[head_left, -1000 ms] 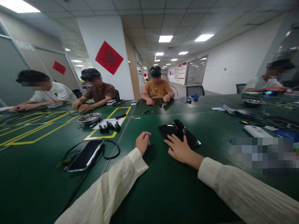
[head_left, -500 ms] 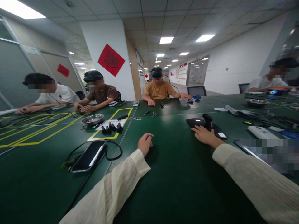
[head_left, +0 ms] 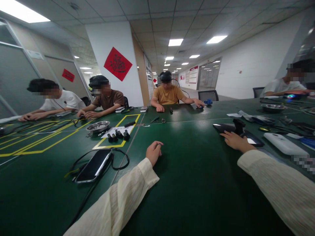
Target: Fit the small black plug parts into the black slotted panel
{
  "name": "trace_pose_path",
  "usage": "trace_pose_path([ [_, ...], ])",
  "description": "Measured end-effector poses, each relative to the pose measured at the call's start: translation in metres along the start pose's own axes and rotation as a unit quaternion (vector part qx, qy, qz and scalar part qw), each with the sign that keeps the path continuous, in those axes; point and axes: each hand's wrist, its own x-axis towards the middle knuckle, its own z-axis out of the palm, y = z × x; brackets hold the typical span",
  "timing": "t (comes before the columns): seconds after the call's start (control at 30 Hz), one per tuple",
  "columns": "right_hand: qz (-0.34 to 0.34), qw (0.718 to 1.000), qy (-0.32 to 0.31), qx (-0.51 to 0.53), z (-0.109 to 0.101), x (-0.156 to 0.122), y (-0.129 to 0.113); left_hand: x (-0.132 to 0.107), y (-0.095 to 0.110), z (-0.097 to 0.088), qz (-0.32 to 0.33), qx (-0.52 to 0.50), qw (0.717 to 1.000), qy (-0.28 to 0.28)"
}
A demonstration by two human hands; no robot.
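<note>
My left hand (head_left: 154, 153) rests on the green table (head_left: 187, 190) in a loose fist, and nothing shows in it. Farther right, my right hand (head_left: 235, 141) lies with fingers spread against the near left part of a flat, glossy black panel (head_left: 256, 141). A black upright block (head_left: 239, 126) stands on that panel, just behind my fingers. The panel's exact kind is unclear, and my hand hides part of its near edge. A white rounded device (head_left: 285, 144) lies to the right of this hand.
A phone (head_left: 93, 165) with a black cable lies at left. Beyond are several black cylindrical pieces (head_left: 118, 135) on paper and a metal bowl (head_left: 98, 126). Bags and cables (head_left: 257, 118) crowd the far right. Several people sit around the table, one straight across (head_left: 168, 95).
My right hand and the black panel under it have slid to the right across the table. My left hand has stayed in place. The person opposite has drawn a hand slightly inward.
</note>
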Motion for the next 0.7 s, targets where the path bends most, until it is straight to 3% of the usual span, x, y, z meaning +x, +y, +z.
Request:
trace_pose_path([
  [0.13, 0.068, 0.997, 0.032, 0.01, 0.007, 0.002, 0.007, 0.002, -0.003, 0.001, 0.013, 0.002, 1.0, 0.001],
  [0.3, 0.128, 0.99, 0.028, 0.042, 0.006, 0.004, 0.009, 0.002, -0.004, 0.001, -0.002, 0.002, 1.0, 0.005],
  [0.53, 0.13, 0.989, 0.029, 0.06, 0.0, -0.002, 0.005, 0.0, -0.001, 0.001, 0.002, -0.003, 1.0, 0.003],
  [0.7, 0.091, 0.991, 0.078, 0.065, -0.006, -0.011, 0.005, 0.0, 0.0, 0.001, 0.007, 0.002, 1.0, 0.005],
])
